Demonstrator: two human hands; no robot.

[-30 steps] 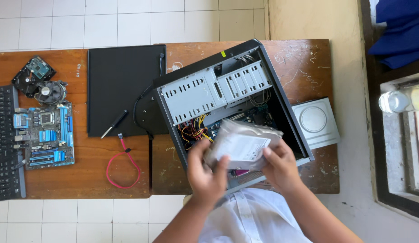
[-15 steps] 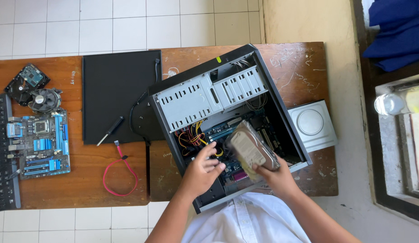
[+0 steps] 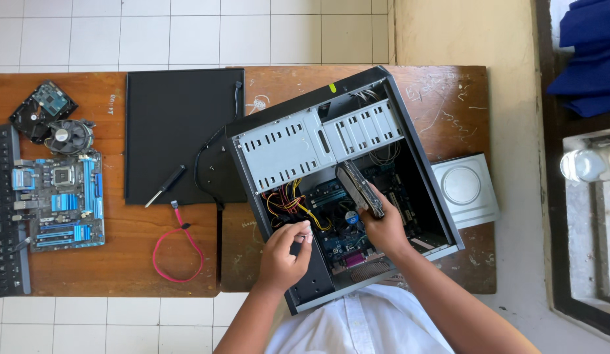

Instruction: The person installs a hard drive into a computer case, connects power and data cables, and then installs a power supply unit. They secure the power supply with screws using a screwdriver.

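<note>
Holding a drive [image 3: 360, 190] edge-up inside the open case [image 3: 344, 183], right hand [image 3: 383, 226] has its grip closed round the drive's near end, just below the metal bays [image 3: 318, 141] and above the board [image 3: 341, 233] in the case. Left hand [image 3: 285, 252] sits at the case's near-left edge, fingers curled and pinched at the yellow-red wires [image 3: 288, 203], nothing clearly held. On the worktop [image 3: 121, 229] left of the case: side panel [image 3: 177, 131], screwdriver [image 3: 165, 186], red cable [image 3: 178, 252], spare board [image 3: 62, 200].

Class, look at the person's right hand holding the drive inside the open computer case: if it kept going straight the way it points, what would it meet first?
Probably the grey drive cage: the right hand aims the hard drive up toward it, though depth is unclear.
</note>
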